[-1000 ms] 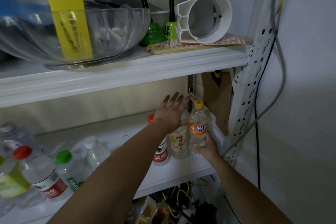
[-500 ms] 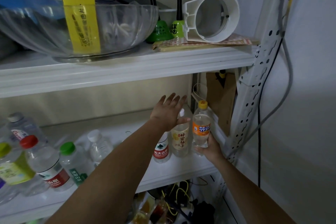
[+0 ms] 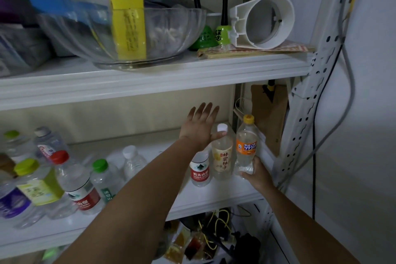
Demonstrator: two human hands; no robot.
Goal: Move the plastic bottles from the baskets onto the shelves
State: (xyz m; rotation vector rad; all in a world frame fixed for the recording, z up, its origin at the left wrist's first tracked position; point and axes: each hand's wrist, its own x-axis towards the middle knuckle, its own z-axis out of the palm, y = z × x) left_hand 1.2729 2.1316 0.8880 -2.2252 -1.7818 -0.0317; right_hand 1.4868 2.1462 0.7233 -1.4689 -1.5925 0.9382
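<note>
A household storage corner: slotted metal shelving [image 3: 150, 84] crammed with bowl [image 3: 169, 34], bells [image 3: 222, 35], bottles [image 3: 82, 188].

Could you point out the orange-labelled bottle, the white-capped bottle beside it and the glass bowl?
orange-labelled bottle [image 3: 246, 148]: head view, its label.
white-capped bottle [image 3: 222, 159]: head view, its label.
glass bowl [image 3: 182, 32]: head view, its side wall.

The single head camera is facing the shelves [image 3: 150, 83] from close in front, looking slightly down, with the side wall [image 3: 364, 156] filling the right edge.

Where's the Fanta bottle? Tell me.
Head view, right end of the lower shelf: the Fanta bottle, right of the yuzu bottle, base held by the right hand.
</note>
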